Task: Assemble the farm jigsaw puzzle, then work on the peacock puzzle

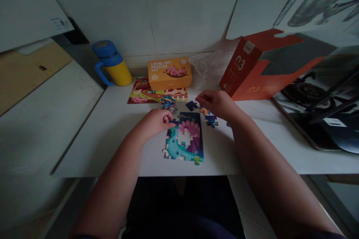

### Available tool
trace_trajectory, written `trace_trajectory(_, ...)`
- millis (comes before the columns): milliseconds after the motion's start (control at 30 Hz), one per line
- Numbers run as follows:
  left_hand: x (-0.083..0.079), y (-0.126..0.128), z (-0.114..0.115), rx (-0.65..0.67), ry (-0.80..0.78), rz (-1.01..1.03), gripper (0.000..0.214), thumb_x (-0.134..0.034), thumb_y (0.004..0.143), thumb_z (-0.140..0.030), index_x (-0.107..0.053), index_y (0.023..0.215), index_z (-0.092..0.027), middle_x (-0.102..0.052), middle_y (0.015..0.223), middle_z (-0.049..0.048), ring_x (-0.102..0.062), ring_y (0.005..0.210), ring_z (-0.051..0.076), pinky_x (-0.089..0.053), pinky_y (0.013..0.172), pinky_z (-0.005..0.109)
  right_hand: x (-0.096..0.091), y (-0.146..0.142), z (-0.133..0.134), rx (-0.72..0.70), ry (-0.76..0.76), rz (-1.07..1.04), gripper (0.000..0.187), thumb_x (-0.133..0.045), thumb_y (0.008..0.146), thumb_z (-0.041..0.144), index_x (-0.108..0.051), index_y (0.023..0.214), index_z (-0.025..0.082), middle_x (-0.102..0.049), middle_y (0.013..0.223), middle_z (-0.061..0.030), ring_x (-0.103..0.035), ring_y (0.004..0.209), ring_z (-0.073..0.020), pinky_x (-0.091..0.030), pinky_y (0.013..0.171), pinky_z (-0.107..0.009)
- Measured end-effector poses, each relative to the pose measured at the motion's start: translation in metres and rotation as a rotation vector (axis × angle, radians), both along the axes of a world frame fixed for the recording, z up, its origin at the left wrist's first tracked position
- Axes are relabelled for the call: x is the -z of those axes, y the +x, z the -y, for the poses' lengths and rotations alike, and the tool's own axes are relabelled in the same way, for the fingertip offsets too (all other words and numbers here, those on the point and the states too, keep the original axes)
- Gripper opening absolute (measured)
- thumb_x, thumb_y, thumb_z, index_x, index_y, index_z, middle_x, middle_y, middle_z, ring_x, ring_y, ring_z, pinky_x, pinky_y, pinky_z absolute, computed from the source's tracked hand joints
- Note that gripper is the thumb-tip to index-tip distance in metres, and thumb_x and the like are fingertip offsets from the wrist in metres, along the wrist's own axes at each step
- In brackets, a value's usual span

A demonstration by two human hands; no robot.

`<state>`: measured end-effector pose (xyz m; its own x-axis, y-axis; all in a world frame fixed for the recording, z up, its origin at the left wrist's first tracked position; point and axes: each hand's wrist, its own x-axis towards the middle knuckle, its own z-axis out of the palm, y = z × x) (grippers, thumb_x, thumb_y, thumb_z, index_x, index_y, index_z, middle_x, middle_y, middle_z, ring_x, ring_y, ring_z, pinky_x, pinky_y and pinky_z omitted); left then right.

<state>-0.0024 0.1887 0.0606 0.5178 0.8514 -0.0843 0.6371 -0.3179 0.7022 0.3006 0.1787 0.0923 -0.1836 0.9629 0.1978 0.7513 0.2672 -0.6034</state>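
Observation:
A partly joined jigsaw puzzle [198, 138] with a teal and purple animal picture lies on the white table, with a gap in its middle. At its upper left edge, my left hand [158, 122] is closed, thumb and fingers on a dark blue puzzle piece [175, 122]. My right hand [215, 101] hovers above and right of the puzzle, fingertips pinched; what they hold, if anything, is too small to make out. Close to those fingertips lies a dark loose piece [192, 105]. Below the right hand are an orange piece [204, 111] and several dark blue pieces [211, 120].
A stack of puzzle pieces [168, 104] stands beyond my left hand. Behind it are a farm picture sheet [138, 98], an orange puzzle box [169, 74] and bubble wrap [209, 69]. A blue-yellow flask [119, 71] stands left, a large red box [252, 67] and a stove [311, 108] right.

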Motion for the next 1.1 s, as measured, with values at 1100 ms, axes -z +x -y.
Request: trace_trajectory(1100,-0.008,0.009,0.005,0.107,0.127,-0.166,0.019,-0.074,0.094,-0.034,-0.079,0.107,-0.021,-0.071,0.074,-0.0012,-0.059,0.061,0.014,-0.034,0.059,0.027,-0.031,0.065,0.033,0.127,-0.691,0.721,0.02,-0.087,0.076,0.036,-0.081,0.087,0.02,-0.078,0.094,-0.0104,-0.073,0.088,-0.0283,-0.052,0.073,-0.035)
